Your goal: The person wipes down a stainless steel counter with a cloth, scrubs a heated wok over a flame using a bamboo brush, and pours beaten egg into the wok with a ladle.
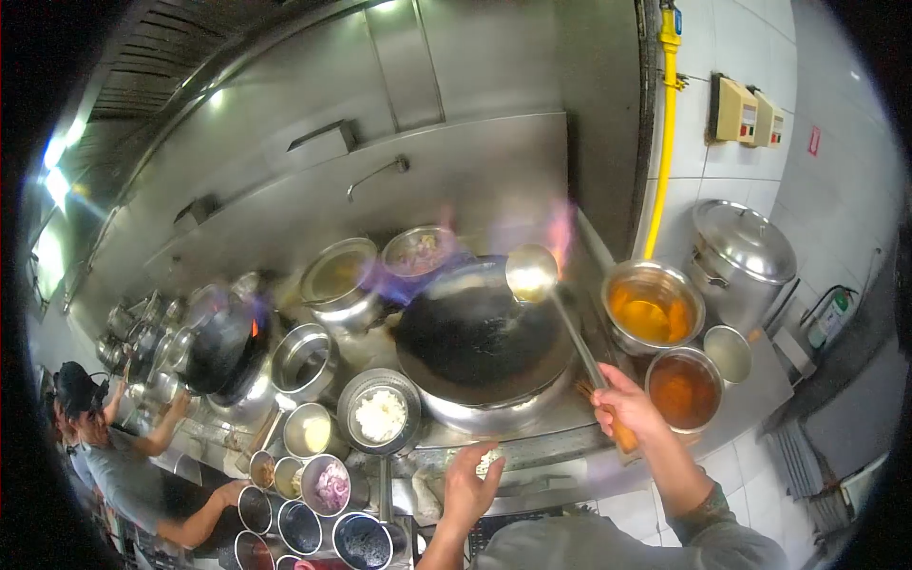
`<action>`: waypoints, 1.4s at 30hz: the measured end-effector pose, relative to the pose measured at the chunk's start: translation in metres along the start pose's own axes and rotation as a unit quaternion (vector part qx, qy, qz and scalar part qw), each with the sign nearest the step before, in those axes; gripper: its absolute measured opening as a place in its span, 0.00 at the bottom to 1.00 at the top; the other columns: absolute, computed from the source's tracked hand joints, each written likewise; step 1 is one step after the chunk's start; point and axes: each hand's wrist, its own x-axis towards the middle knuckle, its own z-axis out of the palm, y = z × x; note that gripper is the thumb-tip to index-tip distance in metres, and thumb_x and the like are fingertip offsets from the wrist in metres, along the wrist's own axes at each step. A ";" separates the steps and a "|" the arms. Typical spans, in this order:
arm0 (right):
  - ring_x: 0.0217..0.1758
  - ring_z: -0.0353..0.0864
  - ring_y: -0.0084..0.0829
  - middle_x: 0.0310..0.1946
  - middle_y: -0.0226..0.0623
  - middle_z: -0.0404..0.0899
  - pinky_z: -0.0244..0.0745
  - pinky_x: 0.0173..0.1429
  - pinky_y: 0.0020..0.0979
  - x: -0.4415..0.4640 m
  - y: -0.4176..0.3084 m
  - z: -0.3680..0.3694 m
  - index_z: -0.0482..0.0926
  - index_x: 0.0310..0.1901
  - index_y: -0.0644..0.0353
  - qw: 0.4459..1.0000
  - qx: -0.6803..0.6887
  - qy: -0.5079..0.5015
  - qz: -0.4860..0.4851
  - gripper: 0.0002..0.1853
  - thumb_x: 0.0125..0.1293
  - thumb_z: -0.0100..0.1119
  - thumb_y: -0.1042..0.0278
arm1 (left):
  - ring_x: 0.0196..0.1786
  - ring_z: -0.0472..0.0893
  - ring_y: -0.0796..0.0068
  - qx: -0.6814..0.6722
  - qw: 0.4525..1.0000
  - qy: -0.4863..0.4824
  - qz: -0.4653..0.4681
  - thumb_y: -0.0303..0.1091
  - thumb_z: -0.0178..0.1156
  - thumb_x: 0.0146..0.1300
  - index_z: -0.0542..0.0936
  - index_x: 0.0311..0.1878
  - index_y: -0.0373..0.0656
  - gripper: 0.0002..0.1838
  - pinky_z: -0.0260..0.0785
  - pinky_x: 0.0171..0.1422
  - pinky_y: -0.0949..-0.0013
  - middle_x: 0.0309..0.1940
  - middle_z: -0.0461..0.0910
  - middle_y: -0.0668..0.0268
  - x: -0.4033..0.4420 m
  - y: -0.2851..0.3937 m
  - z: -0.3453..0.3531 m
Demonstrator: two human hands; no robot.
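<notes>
My right hand grips the wooden handle of a ladle. The ladle's round bowl is raised over the far right rim of a large black wok. Purple and orange flames rise around the wok's back edge. My left hand is in front of the wok with thumb and fingers apart, holding nothing I can see. Just left of it is the handle of a round strainer with white chopped pieces in it. Small pale bits show beside my left fingers.
Pots of orange liquid and reddish-brown sauce stand right of the wok, near a lidded stockpot. Several bowls, one with sliced onion, crowd the left front. A co-worker stands left, by another flaming wok.
</notes>
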 end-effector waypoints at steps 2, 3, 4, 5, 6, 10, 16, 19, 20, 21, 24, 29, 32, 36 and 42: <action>0.22 0.70 0.21 0.32 0.30 0.73 0.65 0.20 0.26 0.013 0.006 -0.004 0.56 0.74 0.53 1.000 0.024 -0.015 0.011 0.35 0.66 0.53 0.76 | 0.49 0.82 0.53 -0.007 0.999 -0.014 -0.034 0.33 0.68 0.61 0.83 0.49 0.39 0.14 0.75 0.53 0.59 0.47 0.83 0.53 -0.006 0.004 -0.004; 0.22 0.70 0.21 0.32 0.30 0.73 0.65 0.20 0.25 0.016 0.007 -0.007 0.56 0.74 0.51 0.999 0.035 -0.023 0.015 0.34 0.66 0.53 0.76 | 0.49 0.82 0.51 -0.010 0.998 -0.020 -0.051 0.34 0.67 0.62 0.83 0.49 0.39 0.14 0.74 0.55 0.58 0.46 0.83 0.52 -0.009 0.005 -0.005; 0.22 0.69 0.20 0.32 0.30 0.72 0.64 0.19 0.24 0.017 0.007 -0.008 0.57 0.73 0.50 0.993 0.107 -0.039 0.026 0.33 0.67 0.53 0.75 | 0.49 0.82 0.51 -0.007 0.998 -0.023 -0.052 0.34 0.67 0.62 0.83 0.48 0.39 0.14 0.74 0.55 0.58 0.46 0.83 0.52 -0.010 0.005 -0.006; 0.21 0.69 0.20 0.32 0.30 0.72 0.64 0.19 0.24 0.017 0.007 -0.011 0.57 0.73 0.48 0.982 0.177 -0.054 0.036 0.33 0.68 0.53 0.75 | 0.49 0.82 0.51 -0.005 0.998 -0.026 -0.053 0.34 0.67 0.62 0.83 0.48 0.39 0.13 0.74 0.55 0.58 0.46 0.83 0.52 -0.012 0.004 -0.006; 0.21 0.69 0.20 0.32 0.30 0.72 0.63 0.19 0.23 0.017 0.007 -0.016 0.58 0.73 0.47 0.966 0.246 -0.068 0.047 0.32 0.68 0.53 0.74 | 0.49 0.82 0.51 -0.003 0.998 -0.028 -0.054 0.34 0.67 0.62 0.83 0.48 0.39 0.13 0.74 0.55 0.58 0.46 0.83 0.52 -0.013 0.003 -0.006; 0.22 0.69 0.18 0.36 0.31 0.72 0.64 0.20 0.22 0.006 0.019 -0.050 0.70 0.68 0.45 0.881 0.433 -0.188 0.041 0.24 0.72 0.48 0.74 | 0.50 0.82 0.50 -0.009 0.998 -0.026 -0.058 0.32 0.67 0.61 0.82 0.48 0.39 0.13 0.74 0.57 0.58 0.47 0.83 0.52 -0.017 0.004 -0.008; 0.20 0.69 0.17 0.33 0.30 0.72 0.73 0.21 0.25 -0.053 -0.014 -0.086 0.66 0.71 0.47 0.956 0.277 -0.059 -0.083 0.28 0.69 0.52 0.73 | 0.53 0.81 0.51 0.051 0.998 0.027 0.021 0.32 0.67 0.61 0.82 0.50 0.40 0.14 0.74 0.56 0.58 0.52 0.81 0.52 0.017 0.018 -0.003; 0.21 0.71 0.21 0.37 0.34 0.74 0.71 0.21 0.27 -0.076 -0.024 -0.096 0.61 0.72 0.56 0.985 0.007 0.145 -0.090 0.33 0.63 0.53 0.76 | 0.53 0.80 0.50 0.082 0.993 0.059 0.069 0.33 0.67 0.61 0.82 0.49 0.41 0.14 0.72 0.59 0.56 0.52 0.81 0.51 0.048 0.024 0.013; 0.22 0.72 0.23 0.40 0.36 0.74 0.70 0.21 0.26 -0.080 -0.025 -0.103 0.61 0.72 0.60 0.973 -0.088 0.198 -0.080 0.34 0.62 0.52 0.78 | 0.52 0.79 0.49 0.092 0.989 0.076 0.083 0.33 0.67 0.61 0.82 0.48 0.41 0.13 0.72 0.58 0.55 0.50 0.81 0.52 0.059 0.025 0.025; 0.23 0.73 0.25 0.42 0.39 0.76 0.72 0.24 0.28 -0.083 -0.027 -0.111 0.58 0.73 0.62 0.961 -0.168 0.208 -0.072 0.37 0.59 0.52 0.80 | 0.51 0.79 0.49 0.102 0.986 0.093 0.098 0.34 0.67 0.61 0.82 0.46 0.41 0.12 0.71 0.57 0.54 0.48 0.81 0.52 0.066 0.022 0.037; 0.28 0.76 0.26 0.51 0.44 0.77 0.73 0.28 0.27 -0.090 -0.014 -0.133 0.56 0.75 0.63 0.909 -0.325 0.246 -0.088 0.39 0.59 0.51 0.82 | 0.47 0.77 0.48 0.174 0.984 0.023 0.023 0.38 0.65 0.63 0.83 0.42 0.40 0.11 0.70 0.53 0.52 0.42 0.81 0.54 0.081 -0.001 0.069; 0.27 0.76 0.25 0.51 0.43 0.77 0.74 0.30 0.29 -0.097 0.008 -0.159 0.55 0.76 0.58 0.850 -0.426 0.252 -0.183 0.38 0.63 0.49 0.83 | 0.44 0.76 0.48 0.209 0.977 -0.010 0.031 0.41 0.62 0.66 0.82 0.38 0.40 0.13 0.68 0.49 0.49 0.35 0.80 0.53 0.085 0.002 0.077; 0.24 0.73 0.23 0.46 0.42 0.78 0.73 0.28 0.28 -0.104 0.016 -0.167 0.56 0.76 0.56 0.886 -0.360 0.254 -0.148 0.37 0.65 0.48 0.83 | 0.41 0.76 0.48 0.217 0.975 -0.010 0.044 0.40 0.64 0.65 0.81 0.37 0.40 0.12 0.69 0.48 0.50 0.33 0.79 0.54 0.080 0.004 0.076; 0.22 0.71 0.21 0.49 0.41 0.77 0.70 0.25 0.26 -0.105 -0.003 -0.165 0.56 0.76 0.55 0.933 -0.256 0.237 -0.086 0.37 0.65 0.49 0.83 | 0.48 0.77 0.47 0.178 0.983 0.025 0.031 0.40 0.66 0.62 0.82 0.44 0.40 0.14 0.70 0.52 0.51 0.38 0.80 0.53 0.076 0.013 0.071; 0.15 0.68 0.21 0.31 0.36 0.76 0.64 0.18 0.27 -0.095 0.012 -0.193 0.54 0.76 0.58 0.936 -0.233 0.243 -0.102 0.38 0.63 0.48 0.83 | 0.61 0.76 0.46 0.056 0.972 -0.215 -0.081 0.45 0.65 0.64 0.79 0.58 0.40 0.24 0.71 0.61 0.51 0.57 0.78 0.49 -0.038 0.036 0.054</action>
